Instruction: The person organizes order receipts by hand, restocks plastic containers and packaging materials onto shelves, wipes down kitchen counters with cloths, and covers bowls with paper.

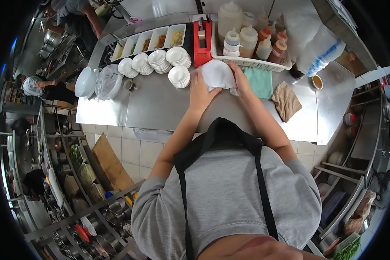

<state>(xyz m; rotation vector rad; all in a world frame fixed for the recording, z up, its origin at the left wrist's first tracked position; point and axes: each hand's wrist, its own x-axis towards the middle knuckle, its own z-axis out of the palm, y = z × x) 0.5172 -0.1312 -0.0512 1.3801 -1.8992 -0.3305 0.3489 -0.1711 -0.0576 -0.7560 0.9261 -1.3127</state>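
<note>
Between my two hands is a rounded white bundle (217,74), smooth like a plastic bag or thin cloth; what is inside, if anything, cannot be made out. My left hand (201,94) is closed around its left and near side, the thumb lying along the front edge. On the opposite side, my right hand (241,81) grips it, with a loose white corner hanging under the fingers. The bundle is at the steel counter (169,113), just in front of a red tape dispenser (202,41) and a white basket (264,65) of sauce bottles.
Stacks of small white bowls (179,76) stand left of my hands, below a row of food trays (160,39). A green cloth (259,80) and a brown cloth (286,102) lie to the right, near a sauce cup (317,82). Other people (69,19) are at the far left.
</note>
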